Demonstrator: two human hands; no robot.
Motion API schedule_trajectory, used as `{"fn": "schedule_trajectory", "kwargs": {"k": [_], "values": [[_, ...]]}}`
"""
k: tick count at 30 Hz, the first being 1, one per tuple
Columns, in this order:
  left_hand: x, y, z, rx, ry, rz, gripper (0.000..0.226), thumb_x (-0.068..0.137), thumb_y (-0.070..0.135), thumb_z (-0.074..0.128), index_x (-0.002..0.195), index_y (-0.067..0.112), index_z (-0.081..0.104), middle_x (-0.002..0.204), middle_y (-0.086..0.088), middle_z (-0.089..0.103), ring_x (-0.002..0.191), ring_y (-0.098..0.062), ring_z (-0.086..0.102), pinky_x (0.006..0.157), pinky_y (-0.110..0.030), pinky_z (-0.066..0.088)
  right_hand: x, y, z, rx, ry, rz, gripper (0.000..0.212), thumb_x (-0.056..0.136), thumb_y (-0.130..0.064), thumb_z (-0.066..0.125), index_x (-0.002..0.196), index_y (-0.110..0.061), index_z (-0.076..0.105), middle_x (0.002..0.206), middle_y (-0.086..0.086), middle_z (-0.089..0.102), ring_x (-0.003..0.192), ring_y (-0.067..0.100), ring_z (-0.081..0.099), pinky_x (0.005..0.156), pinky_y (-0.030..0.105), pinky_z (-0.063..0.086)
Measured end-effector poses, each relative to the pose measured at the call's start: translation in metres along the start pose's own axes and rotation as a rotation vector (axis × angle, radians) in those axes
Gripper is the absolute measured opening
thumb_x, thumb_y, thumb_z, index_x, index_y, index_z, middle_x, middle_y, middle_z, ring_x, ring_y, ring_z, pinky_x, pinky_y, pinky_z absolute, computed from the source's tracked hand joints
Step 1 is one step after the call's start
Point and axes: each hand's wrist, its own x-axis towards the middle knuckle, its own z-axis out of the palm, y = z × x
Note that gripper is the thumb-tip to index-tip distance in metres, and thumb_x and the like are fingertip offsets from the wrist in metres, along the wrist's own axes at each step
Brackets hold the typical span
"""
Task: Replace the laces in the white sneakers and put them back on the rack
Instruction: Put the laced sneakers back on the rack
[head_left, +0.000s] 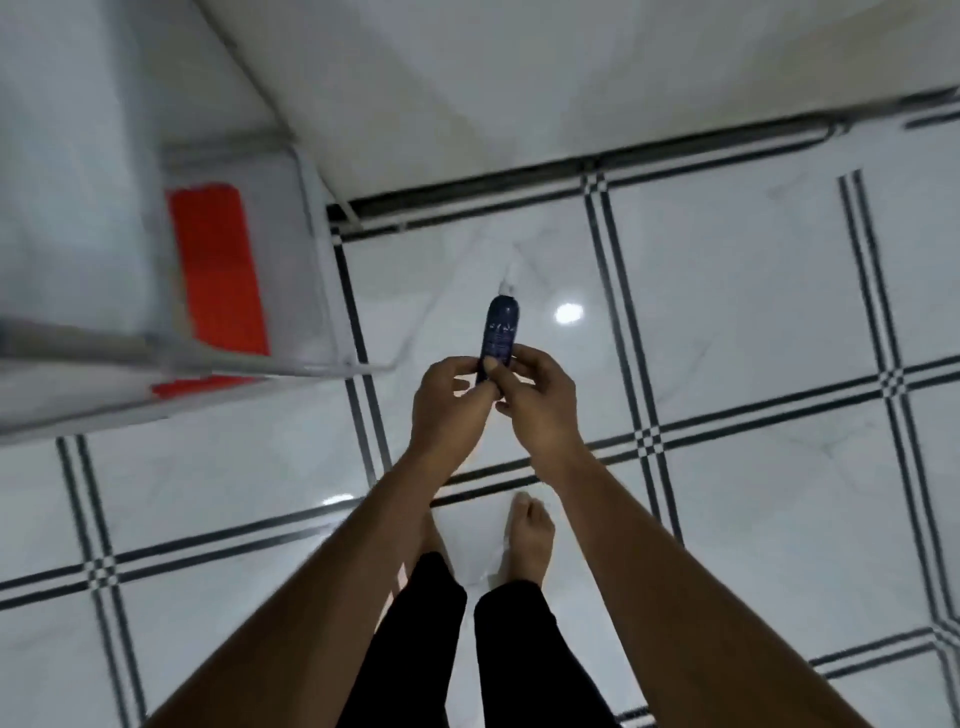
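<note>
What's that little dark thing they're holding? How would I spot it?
Start at the white tiled floor with black lines, then find the two hands meeting mid-picture. The small dark blue packet sticks up from the left hand and right hand, the only dark item against pale tiles.

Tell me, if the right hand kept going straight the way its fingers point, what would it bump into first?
The right hand points up-left toward the left hand. It would press against the dark blue packet both already pinch, then the left hand's fingers. Depth looks equal, though one view cannot confirm it.
</note>
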Motion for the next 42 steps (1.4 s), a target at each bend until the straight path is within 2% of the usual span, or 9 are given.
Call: {"fn": "schedule_trajectory", "kwargs": {"k": [7,12,16,19,21,24,29,36,42], "values": [[-0.151,0.307,-0.126,-0.228,0.084,0.314,0.047,0.090,0.022,0.063,0.137,0.024,0.060,0.122,0.009,0.070,0.097,-0.004,0.070,0.081,-0.024,0.057,-0.179,-0.324,0.015,-0.069,-0.142,-0.311,0.034,0.093,-0.017,0.083,0.125,-0.013,0.072,0.113,0.004,0.079,0.087,0.019,0.080,0.072,0.019,0.058],[-0.209,0.462,-0.207,-0.101,0.230,0.521,0.033,0.098,0.044,0.067,0.127,0.030,0.066,0.112,0.017,0.069,0.081,0.003,0.066,0.068,-0.011,0.050,-0.257,-0.462,0.039,-0.196,-0.193,-0.572,0.028,0.092,-0.029,0.082,0.120,-0.025,0.076,0.112,-0.011,0.078,0.095,0.012,0.077,0.091,0.042,0.062],[-0.206,0.535,-0.253,-0.005,0.348,0.674,0.029,0.097,0.042,0.070,0.121,0.027,0.066,0.107,0.021,0.069,0.085,0.007,0.064,0.071,-0.009,0.049,-0.254,-0.532,0.058,-0.237,-0.168,-0.670,0.046,0.092,-0.045,0.080,0.134,-0.031,0.068,0.128,-0.020,0.070,0.110,0.007,0.069,0.094,0.029,0.057],[-0.184,0.568,-0.274,0.120,0.443,0.745,0.025,0.097,0.036,0.068,0.118,0.024,0.061,0.098,0.021,0.071,0.086,0.005,0.067,0.075,-0.012,0.051,-0.222,-0.576,0.070,-0.282,-0.056,-0.691,0.047,0.094,-0.038,0.076,0.137,-0.026,0.065,0.130,-0.016,0.066,0.106,0.011,0.066,0.092,0.027,0.055],[-0.164,0.582,-0.275,0.246,0.501,0.752,0.023,0.100,0.038,0.063,0.116,0.023,0.059,0.094,0.014,0.074,0.083,-0.005,0.069,0.075,-0.018,0.053,-0.198,-0.605,0.079,-0.354,-0.030,-0.816,0.028,0.093,-0.027,0.072,0.121,-0.022,0.071,0.111,-0.010,0.070,0.095,0.014,0.067,0.083,0.030,0.054],[-0.139,0.587,-0.261,0.382,0.556,0.696,0.021,0.105,0.042,0.051,0.113,0.022,0.052,0.093,-0.001,0.073,0.082,-0.031,0.070,0.073,-0.043,0.058,-0.159,-0.630,0.093,-0.614,-0.029,-0.937,0.010,0.091,-0.026,0.064,0.100,-0.023,0.069,0.088,-0.004,0.071,0.083,0.020,0.066,0.072,0.031,0.050],[-0.114,0.598,-0.240,0.325,0.658,0.585,0.028,0.105,0.037,0.048,0.125,0.017,0.051,0.109,-0.010,0.067,0.091,-0.039,0.068,0.076,-0.049,0.058,-0.115,-0.648,0.101,-0.845,-0.047,-0.805,0.048,0.089,-0.044,0.075,0.133,-0.030,0.063,0.121,0.010,0.061,0.111,0.034,0.062,0.093,0.040,0.056],[-0.105,0.599,-0.228,0.217,0.698,0.485,0.024,0.100,0.030,0.061,0.115,0.012,0.054,0.103,-0.006,0.067,0.088,-0.033,0.067,0.070,-0.032,0.046,-0.117,-0.643,0.094,-0.826,-0.145,-0.888,0.055,0.085,-0.031,0.077,0.138,-0.029,0.062,0.107,0.007,0.068,0.107,0.036,0.058,0.086,0.040,0.053],[-0.105,0.597,-0.232,0.311,0.699,0.471,0.028,0.097,0.030,0.066,0.115,0.010,0.059,0.103,-0.012,0.071,0.092,-0.037,0.069,0.074,-0.042,0.056,-0.110,-0.638,0.098,-0.804,-0.147,-0.788,0.073,0.084,-0.051,0.077,0.150,-0.041,0.049,0.120,0.012,0.054,0.111,0.036,0.061,0.093,0.041,0.058]]}}
